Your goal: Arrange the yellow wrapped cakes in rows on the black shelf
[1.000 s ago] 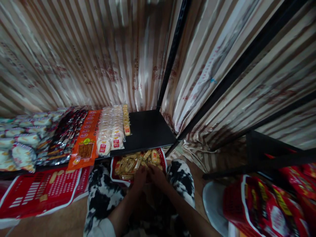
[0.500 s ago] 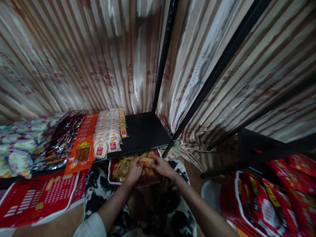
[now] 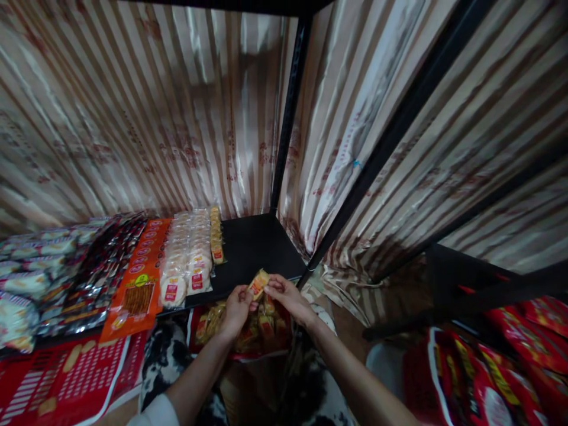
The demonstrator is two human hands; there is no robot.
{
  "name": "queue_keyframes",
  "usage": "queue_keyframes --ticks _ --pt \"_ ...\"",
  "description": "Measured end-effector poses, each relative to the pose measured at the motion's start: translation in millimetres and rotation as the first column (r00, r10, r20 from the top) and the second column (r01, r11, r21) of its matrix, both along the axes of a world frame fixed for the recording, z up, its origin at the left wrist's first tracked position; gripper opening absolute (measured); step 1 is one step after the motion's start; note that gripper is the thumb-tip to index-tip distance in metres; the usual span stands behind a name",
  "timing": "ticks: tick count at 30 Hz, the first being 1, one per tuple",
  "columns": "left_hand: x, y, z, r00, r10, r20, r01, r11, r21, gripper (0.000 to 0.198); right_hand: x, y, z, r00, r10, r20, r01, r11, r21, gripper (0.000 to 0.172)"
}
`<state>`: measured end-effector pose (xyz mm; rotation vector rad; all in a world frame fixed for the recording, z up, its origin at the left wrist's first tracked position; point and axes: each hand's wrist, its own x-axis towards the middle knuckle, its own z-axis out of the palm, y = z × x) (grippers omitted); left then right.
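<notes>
Between my two hands is a small yellow snack packet [image 3: 258,284] with a red and orange label, held just above a red basket [image 3: 191,334]. My left hand [image 3: 237,305] pinches its lower left end, and my right hand [image 3: 284,297] grips its upper right end. Similar yellow packets [image 3: 208,325] fill the basket below. On the black shelf [image 3: 252,242] ahead, a single row of yellow packets [image 3: 216,236] runs front to back beside rows of round white crackers in clear wrap [image 3: 197,260].
Left along the shelf lie an orange snack bag [image 3: 137,278], dark shiny packets [image 3: 106,266] and white packets [image 3: 39,266]. A red basket [image 3: 75,378] stands below them. Black posts [image 3: 290,118] rise at the corner. Red bags [image 3: 501,378] fill another basket at right.
Both hands have lifted the yellow packet from down in the basket to near the shelf's front edge. The view has tilted up slightly.
</notes>
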<state>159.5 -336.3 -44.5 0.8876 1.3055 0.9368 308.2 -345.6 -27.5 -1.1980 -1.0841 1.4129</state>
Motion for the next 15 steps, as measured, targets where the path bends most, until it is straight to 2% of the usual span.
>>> queue_keyframes --ticks 4,7,12,15 --pt "11.3 11.4 4.3 0.987 0.107 0.122 -0.105 0.994 -0.02 0.028 -15.7 15.3 -15.4 0.994 -0.104 0.027 0.103 0.994 0.041 0.046" --pt "15.5 25.3 7.1 0.981 0.133 0.142 -0.132 0.991 -0.02 0.024 -22.5 32.7 -17.8 0.987 -0.159 0.034 0.156 0.985 0.08 0.048" --pt "15.3 53.3 11.2 0.981 0.149 0.125 -0.148 0.989 -0.018 0.011 -29.6 64.7 -13.1 0.988 -0.131 0.082 0.118 0.982 0.147 0.044" --pt "10.9 59.1 2.4 0.98 0.197 0.038 -0.197 0.98 -0.006 0.024 -38.5 77.9 -18.0 0.989 -0.107 0.103 0.09 0.983 0.16 0.039"
